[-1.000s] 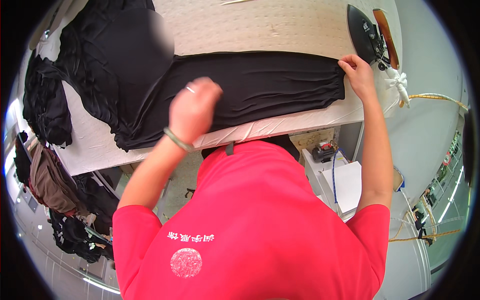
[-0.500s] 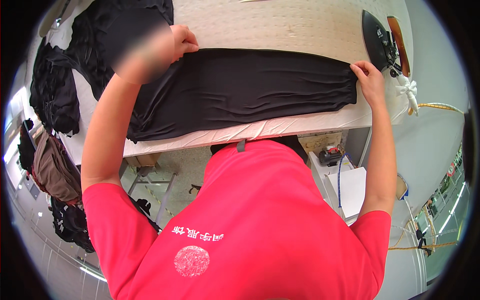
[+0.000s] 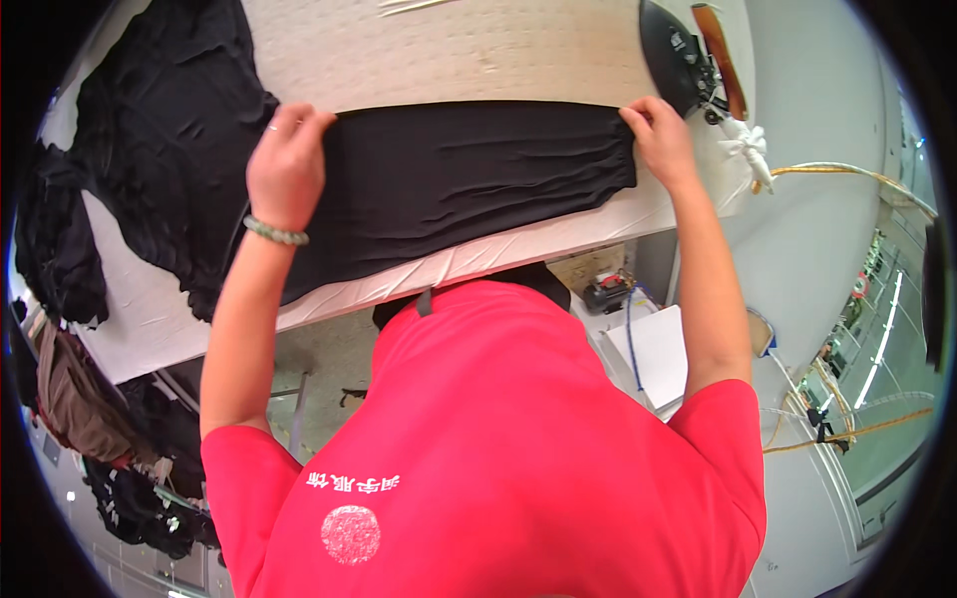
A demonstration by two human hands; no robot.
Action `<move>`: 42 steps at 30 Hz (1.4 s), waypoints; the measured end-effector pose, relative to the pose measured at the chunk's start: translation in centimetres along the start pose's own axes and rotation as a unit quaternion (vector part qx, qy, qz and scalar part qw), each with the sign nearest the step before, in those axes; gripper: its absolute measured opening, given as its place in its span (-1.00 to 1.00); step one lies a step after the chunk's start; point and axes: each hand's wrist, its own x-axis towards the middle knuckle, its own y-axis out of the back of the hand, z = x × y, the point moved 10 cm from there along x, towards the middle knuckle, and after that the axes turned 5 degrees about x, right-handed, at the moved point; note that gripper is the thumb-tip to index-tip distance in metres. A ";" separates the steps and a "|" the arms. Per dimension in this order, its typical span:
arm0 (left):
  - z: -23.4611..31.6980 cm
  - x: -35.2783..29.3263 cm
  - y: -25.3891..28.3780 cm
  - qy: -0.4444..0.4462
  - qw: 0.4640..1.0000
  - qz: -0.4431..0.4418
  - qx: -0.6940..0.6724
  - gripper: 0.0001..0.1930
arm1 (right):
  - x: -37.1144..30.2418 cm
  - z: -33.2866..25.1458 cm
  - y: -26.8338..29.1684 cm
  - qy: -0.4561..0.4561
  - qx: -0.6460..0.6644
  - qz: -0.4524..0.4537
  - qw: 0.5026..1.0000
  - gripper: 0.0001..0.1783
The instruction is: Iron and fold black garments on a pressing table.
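A black garment point(image 3: 469, 164) lies across the padded pale table, with one long sleeve or leg, I cannot tell which, stretched out flat to the right. Soft creases run along its lower half, and its right end is gathered. My left hand point(image 3: 289, 164), a beaded bracelet at its wrist, pinches the upper edge near where the long part joins the wider piece. At the upper corner of the gathered end, my right hand point(image 3: 660, 140) grips the cloth between thumb and fingers. The wider part of the garment spreads in loose folds on the left.
An iron point(image 3: 673, 55) with a wooden handle rests just beyond my right hand, a white cloth knot point(image 3: 746, 148) and cord beside it. The table's near edge point(image 3: 439, 274) runs below the garment. Brown and black clothes point(image 3: 80, 399) hang at the left.
The view has shifted, so the table, iron and garment appear farther left. My left hand has turned and sits slightly nearer the gathered end. Both hands stay on the upper edge.
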 end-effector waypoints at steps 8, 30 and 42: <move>21.3 1.4 -9.4 -0.118 0.991 -0.055 -0.038 -0.58 | 0.9 2.1 -1.1 -0.075 0.064 -0.115 0.988 -0.72; 35.1 5.4 -16.1 -0.018 0.989 -0.106 0.097 -0.51 | 9.0 -9.4 5.2 0.251 -0.110 -0.049 0.960 -0.37; 34.9 5.0 -13.7 -0.037 0.996 0.005 0.087 -0.60 | 5.3 -13.8 0.9 0.464 -0.195 -0.215 0.837 -0.40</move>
